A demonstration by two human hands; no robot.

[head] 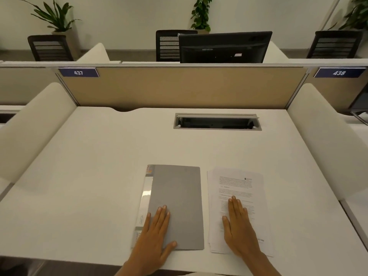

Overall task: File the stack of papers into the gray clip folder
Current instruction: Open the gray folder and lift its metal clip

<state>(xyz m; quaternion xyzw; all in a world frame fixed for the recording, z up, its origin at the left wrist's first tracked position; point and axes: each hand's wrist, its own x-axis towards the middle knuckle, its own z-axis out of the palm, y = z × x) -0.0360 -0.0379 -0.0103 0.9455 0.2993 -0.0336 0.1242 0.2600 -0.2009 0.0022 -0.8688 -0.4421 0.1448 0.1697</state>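
Desk (99,166): white, matte, walled by padded cream side panels; bearing both hands and the paperwork near its front edge.
Left hand (157,234): flat, fingers straight and together, pressing on the closed gray clip folder (177,200), thumb at its near edge.
Right hand (239,226): flat likewise, fingers straight, resting on the stack of papers (237,184), gripping nothing.
Folder and papers: side by side, just apart, folder under the left palm, printed stack under the right; labelled spine strip (144,200) outboard of the left hand.
Beyond the fingertips: open cable hatch (217,122) sunk in the desktop, ahead of the right hand.
Farther ahead: tan divider (179,86) with blue tags 437 (78,72) and 438 (339,73).
Room: black monitor (225,47) seen from behind, three dark mesh chairs, potted plants against a pale wall.
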